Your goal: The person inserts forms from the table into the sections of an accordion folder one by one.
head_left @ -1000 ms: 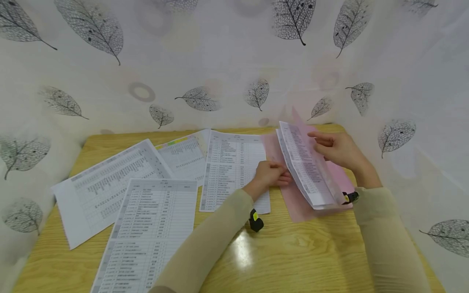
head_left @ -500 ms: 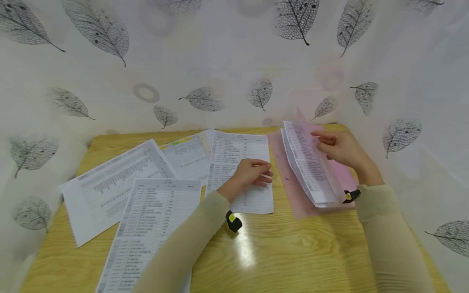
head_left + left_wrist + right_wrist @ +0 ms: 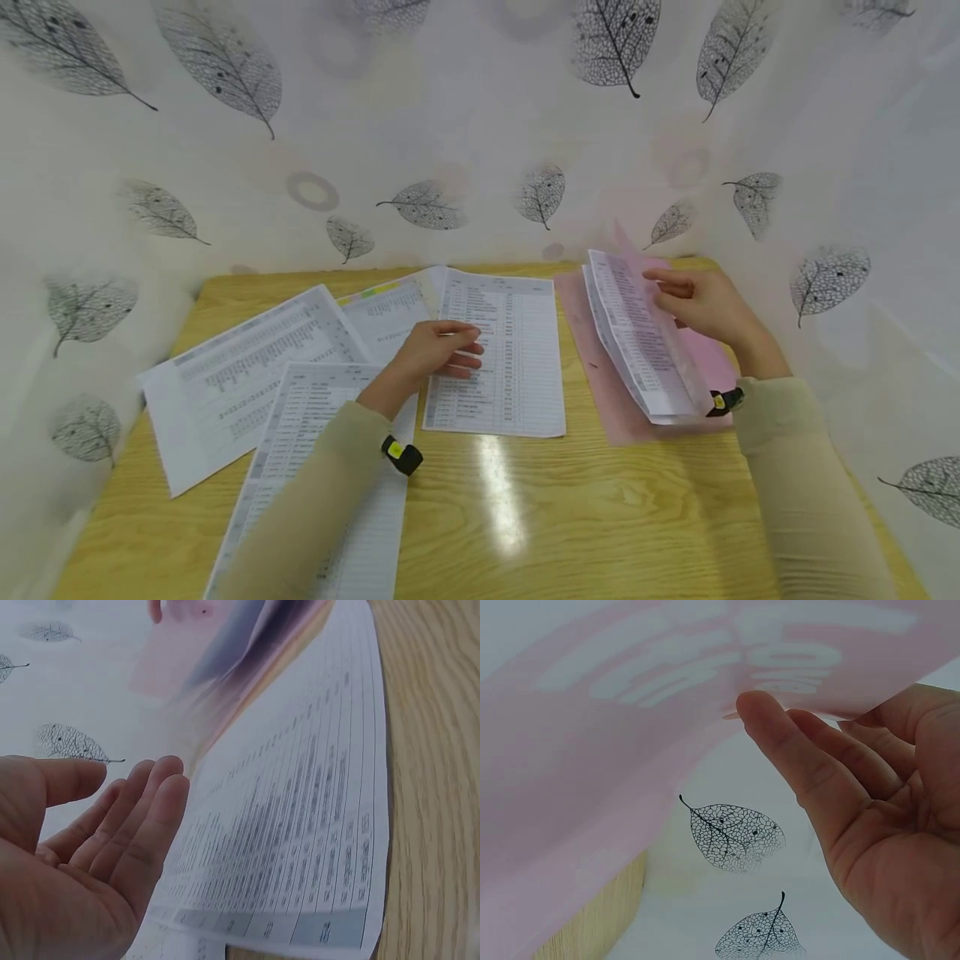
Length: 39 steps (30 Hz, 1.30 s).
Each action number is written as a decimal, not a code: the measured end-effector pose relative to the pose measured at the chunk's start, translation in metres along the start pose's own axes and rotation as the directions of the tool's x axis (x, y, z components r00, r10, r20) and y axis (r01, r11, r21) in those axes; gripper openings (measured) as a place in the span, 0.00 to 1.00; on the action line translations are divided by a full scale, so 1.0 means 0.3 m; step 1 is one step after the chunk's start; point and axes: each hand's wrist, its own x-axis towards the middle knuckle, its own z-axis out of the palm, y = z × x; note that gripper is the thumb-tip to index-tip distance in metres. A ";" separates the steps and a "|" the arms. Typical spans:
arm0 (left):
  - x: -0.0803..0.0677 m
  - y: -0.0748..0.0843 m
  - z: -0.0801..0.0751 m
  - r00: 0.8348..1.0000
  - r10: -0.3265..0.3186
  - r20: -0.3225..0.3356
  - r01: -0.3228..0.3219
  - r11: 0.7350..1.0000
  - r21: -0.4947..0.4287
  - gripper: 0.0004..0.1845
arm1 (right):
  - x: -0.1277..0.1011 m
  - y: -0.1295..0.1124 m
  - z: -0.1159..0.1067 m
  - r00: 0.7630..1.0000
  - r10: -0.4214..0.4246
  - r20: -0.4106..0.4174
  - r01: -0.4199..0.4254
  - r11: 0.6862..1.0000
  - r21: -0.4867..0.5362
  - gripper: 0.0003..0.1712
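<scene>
On the right side of the table, a pink translucent folder [image 3: 588,367] stands spread, its one cover lifted. Printed sheets [image 3: 630,342] lean inside against that raised cover. My right hand [image 3: 705,304] pinches the lifted cover near its upper edge; the right wrist view shows the pink plastic [image 3: 615,750] bowed over the fingers. My left hand [image 3: 438,350] hovers with relaxed fingers and nothing in them, over the left part of a printed table sheet [image 3: 517,358]. Seen from the left wrist, the fingers [image 3: 150,840] overlap this sheet's edge.
More printed sheets lie to the left: a tilted one [image 3: 240,375], one with coloured marks [image 3: 386,321] partly under others, and one [image 3: 367,533] beneath the left forearm. The wooden table [image 3: 570,517] ends at a leaf-patterned curtain [image 3: 465,108] behind and at both sides.
My left hand has moved left, away from beside the folder to over the middle sheet. The right hand stays at the raised folder cover. The view has shifted slightly.
</scene>
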 end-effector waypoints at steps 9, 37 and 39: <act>-0.018 0.002 -0.136 0.996 0.002 -0.088 0.002 0.999 0.053 0.24 | 0.001 0.006 -0.010 1.000 0.007 0.024 -0.006 0.999 -0.044 0.28; 0.100 -0.015 -0.201 0.963 -0.113 -0.244 0.163 0.967 0.196 0.20 | -0.001 0.013 -0.004 1.000 -0.026 0.008 0.026 0.999 -0.029 0.27; 0.103 -0.015 -0.197 0.963 -0.112 -0.244 0.164 0.964 0.208 0.19 | -0.002 0.013 -0.004 1.000 -0.023 0.009 0.023 0.999 -0.028 0.27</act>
